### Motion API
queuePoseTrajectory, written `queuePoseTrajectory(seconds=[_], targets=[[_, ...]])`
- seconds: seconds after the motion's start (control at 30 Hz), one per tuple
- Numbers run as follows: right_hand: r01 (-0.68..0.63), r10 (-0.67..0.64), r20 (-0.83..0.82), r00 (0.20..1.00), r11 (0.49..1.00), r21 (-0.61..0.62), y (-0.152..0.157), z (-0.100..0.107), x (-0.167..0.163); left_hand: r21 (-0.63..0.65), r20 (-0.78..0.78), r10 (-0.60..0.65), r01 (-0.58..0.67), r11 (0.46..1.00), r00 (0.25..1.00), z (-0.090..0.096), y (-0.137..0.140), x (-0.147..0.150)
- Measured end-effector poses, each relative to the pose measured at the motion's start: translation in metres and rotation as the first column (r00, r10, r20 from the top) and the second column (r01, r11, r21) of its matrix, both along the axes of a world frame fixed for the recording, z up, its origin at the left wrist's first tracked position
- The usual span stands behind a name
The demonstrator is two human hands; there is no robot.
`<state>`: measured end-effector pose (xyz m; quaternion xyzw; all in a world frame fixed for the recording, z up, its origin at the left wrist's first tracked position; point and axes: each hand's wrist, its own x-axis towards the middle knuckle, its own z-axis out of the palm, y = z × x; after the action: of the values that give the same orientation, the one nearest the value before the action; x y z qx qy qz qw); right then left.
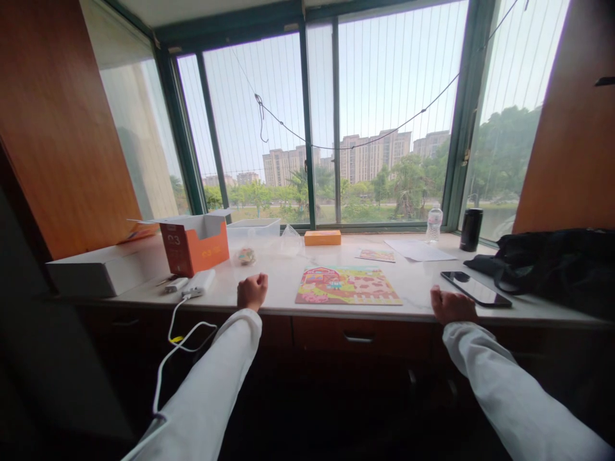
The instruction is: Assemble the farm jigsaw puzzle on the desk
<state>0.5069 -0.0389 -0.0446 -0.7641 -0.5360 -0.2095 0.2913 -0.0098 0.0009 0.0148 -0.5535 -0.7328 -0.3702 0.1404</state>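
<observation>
My left hand [252, 292] rests as a closed fist on the front edge of the white counter, with nothing showing in it. A small clear-wrapped bundle [246, 256] of colourful bits lies just beyond it. Between my hands lies a flat puzzle board [348, 285] printed with a red barn, a fence and green grass; neither hand touches it. My right hand [453, 306] is also curled closed on the counter edge, right of the board, and nothing shows in it. A black phone [475, 289] lies close behind that hand.
On the left stand an orange box [195, 246], a white box [103, 272] and a power strip [199, 285] with a hanging cord. Farther back are a clear tub [254, 232], an orange carton [322, 238], a picture card [377, 256], paper, a bottle [434, 225] and a black flask [471, 230].
</observation>
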Motion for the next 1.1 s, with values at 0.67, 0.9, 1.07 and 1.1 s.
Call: queuePoseTrajectory(seconds=[0.67, 0.9, 1.07, 1.1], targets=[[0.016, -0.019, -0.027, 0.999, 0.995, -0.097, 0.003, 0.005, 0.002, 0.013, -0.018, 0.029, -0.029, 1.000, 0.999, 0.000, -0.002, 0.003], [0.009, -0.010, -0.008, 1.000, 0.998, -0.067, -0.006, 0.009, -0.003, 0.017, -0.036, 0.031, -0.031, 0.999, 0.999, -0.003, 0.000, 0.001], [0.008, -0.008, 0.007, 1.000, 0.999, -0.034, -0.003, 0.005, 0.000, 0.027, -0.037, 0.034, -0.033, 0.999, 0.999, -0.003, 0.001, 0.001], [0.008, -0.008, 0.010, 1.000, 1.000, -0.025, -0.002, 0.004, 0.001, 0.026, -0.035, 0.036, -0.035, 0.999, 0.999, -0.003, 0.001, 0.001]])
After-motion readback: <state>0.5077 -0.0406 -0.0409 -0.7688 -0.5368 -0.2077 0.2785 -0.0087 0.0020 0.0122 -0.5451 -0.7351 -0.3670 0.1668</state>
